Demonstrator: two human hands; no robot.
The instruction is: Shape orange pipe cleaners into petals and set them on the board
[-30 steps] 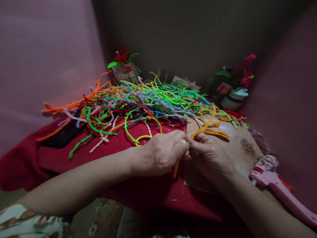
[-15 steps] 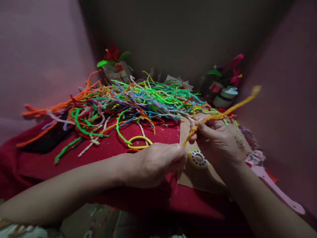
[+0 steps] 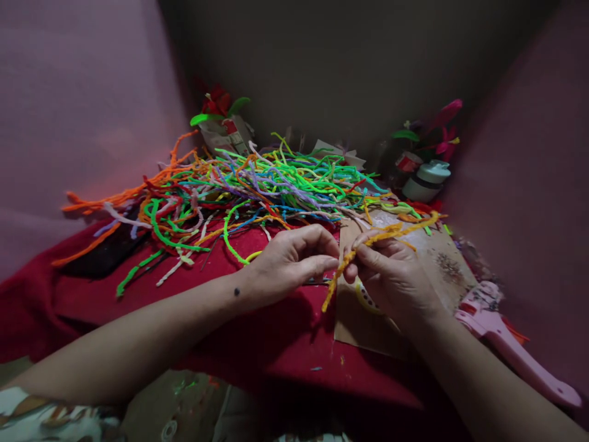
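My right hand (image 3: 396, 276) pinches a golden-orange pipe cleaner (image 3: 391, 232) between thumb and fingers; the strand runs from below my fingers up and to the right. My left hand (image 3: 289, 261) sits just left of it, its fingertips curled at the strand's lower part, touching or pinching it. Both hands hover above a red cloth (image 3: 257, 331) and the left edge of a cardboard sheet (image 3: 442, 264). A round white and yellow object (image 3: 363, 294) peeks out under my right hand.
A large tangle of coloured pipe cleaners (image 3: 257, 184) covers the back of the table. A pink glue gun (image 3: 506, 344) lies at the right. A white jar (image 3: 427, 181) and pipe-cleaner flowers (image 3: 221, 104) stand at the back. A dark flat object (image 3: 105, 258) lies left.
My right hand lowered the orange strand from a raised, stretched position back toward the table. My left hand moved up to meet it at the strand's lower part.
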